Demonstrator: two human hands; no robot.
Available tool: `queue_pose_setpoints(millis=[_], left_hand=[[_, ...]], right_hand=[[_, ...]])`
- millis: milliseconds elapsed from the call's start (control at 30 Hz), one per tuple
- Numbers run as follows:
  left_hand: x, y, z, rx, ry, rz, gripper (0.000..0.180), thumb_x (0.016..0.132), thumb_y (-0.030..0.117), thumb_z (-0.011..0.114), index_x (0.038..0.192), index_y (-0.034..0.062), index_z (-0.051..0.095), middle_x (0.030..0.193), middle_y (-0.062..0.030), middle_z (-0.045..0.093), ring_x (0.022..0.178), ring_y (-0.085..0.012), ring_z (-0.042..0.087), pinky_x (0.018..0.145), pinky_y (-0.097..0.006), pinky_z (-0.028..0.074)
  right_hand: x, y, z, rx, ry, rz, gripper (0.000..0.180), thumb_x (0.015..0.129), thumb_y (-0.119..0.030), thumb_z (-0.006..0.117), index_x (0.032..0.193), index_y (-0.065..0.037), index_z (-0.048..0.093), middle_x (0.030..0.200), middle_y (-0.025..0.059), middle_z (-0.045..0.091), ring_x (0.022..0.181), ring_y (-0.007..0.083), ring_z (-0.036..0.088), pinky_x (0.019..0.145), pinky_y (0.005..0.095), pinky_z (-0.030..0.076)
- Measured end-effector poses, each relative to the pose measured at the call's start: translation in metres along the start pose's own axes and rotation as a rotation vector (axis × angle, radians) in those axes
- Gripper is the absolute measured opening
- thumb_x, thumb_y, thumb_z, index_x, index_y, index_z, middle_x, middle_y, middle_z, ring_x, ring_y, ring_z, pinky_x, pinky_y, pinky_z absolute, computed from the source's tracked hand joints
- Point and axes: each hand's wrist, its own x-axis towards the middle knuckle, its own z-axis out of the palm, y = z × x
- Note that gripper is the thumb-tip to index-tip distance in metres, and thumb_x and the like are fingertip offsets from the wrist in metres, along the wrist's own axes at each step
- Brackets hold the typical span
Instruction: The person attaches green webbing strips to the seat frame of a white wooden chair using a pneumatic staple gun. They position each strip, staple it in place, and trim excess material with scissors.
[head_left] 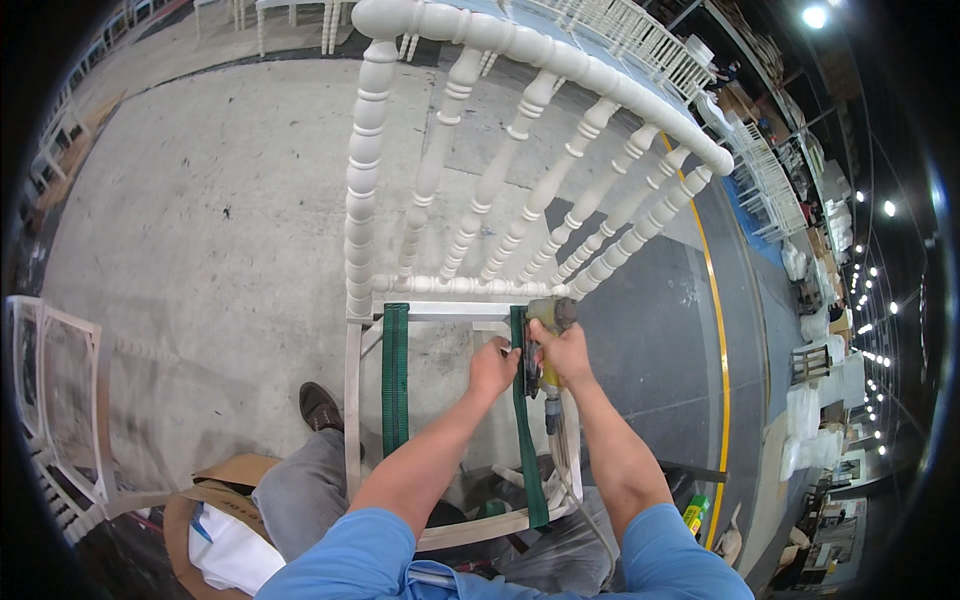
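A white chair frame with a tall back of turned spindles [498, 205] stands before me, its open seat frame [353, 400] toward my body. One green webbing strap [396, 380] runs from the back rail down the left part of the seat opening. A second green strap [532, 470] crosses the right part, reaching the front rail. My right hand [562, 352] grips a yellow-and-dark pneumatic staple gun [551, 312] near the top of this strap, by the back rail. Close beside it, my left hand [494, 366] is closed, its fingertips pinching the second strap's edge.
An air hose [572, 470] hangs from the tool toward my lap. At lower left stands an open cardboard box [190, 540] with white material inside; another pale chair frame [70, 400] is farther left. A yellow floor line [722, 350] runs along the right.
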Motion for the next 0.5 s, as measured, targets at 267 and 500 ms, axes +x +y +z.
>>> queue_pose_setpoints(millis=[267,500], left_hand=[[0.01,-0.02,0.006,0.003,-0.198,-0.14,0.021,0.088,0.025,0.073,0.092,0.0037,0.074,0.085,-0.0174,0.074,0.08,-0.0351,0.072,0.074,-0.043,0.055],[0.014,-0.019,0.005,0.043,-0.193,-0.147,0.02,0.087,0.026,0.073,0.093,0.007,0.077,0.087,-0.016,0.075,0.082,-0.0349,0.073,0.076,-0.044,0.055]], right_hand=[[0.0,0.002,0.008,-0.005,-0.031,0.025,0.021,0.098,-0.022,0.073,0.097,-0.002,0.069,0.081,0.0051,0.067,0.049,0.0127,0.056,0.042,0.0294,0.044],[-0.003,-0.003,0.01,-0.013,-0.035,-0.009,0.023,0.098,-0.023,0.073,0.098,0.0,0.069,0.081,0.0049,0.067,0.049,0.0122,0.056,0.043,0.0288,0.044]])
